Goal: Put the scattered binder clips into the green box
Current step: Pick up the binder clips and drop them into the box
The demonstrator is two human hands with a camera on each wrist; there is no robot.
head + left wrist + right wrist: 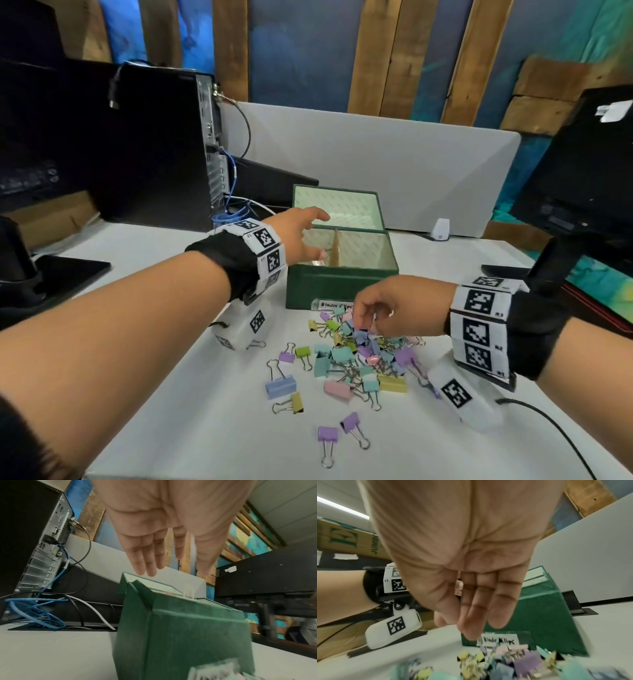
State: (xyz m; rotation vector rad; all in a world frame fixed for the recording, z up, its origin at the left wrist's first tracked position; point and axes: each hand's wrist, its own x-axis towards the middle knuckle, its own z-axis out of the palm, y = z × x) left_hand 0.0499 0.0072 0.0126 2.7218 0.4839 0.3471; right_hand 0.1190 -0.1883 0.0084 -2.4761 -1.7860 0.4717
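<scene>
We are looking at a heap of pastel binder clips (356, 356), in lilac, mint, yellow, pink and pale blue with wire handles, lying on the white table (191, 394) toward its near edge, with a few strays sitting apart from the heap, closer to that edge. Just beyond the heap, toward the far edge of the table, the green box (339, 286) is standing with its lid tilted up behind it, showing a pale patterned lining and a cardboard divider that is splitting the inside into two compartments; a handwritten white label is sitting on its front wall, partly hidden by our right hand. Our right hand (394, 305) is hovering over the far side of the heap, right in front of the box, its fingers (471, 622) pointing down and drawn together toward the thumb; the tips are reaching the top clips, but we cannot tell whether they are actually pinching one, since the wrist view is blurring there. Our left hand (301, 236) is stretching over the left side of the box, above its left compartment, with its fingers (137, 559) straight and slightly spread, holding nothing and staying clear of the rim in the wrist view.
</scene>
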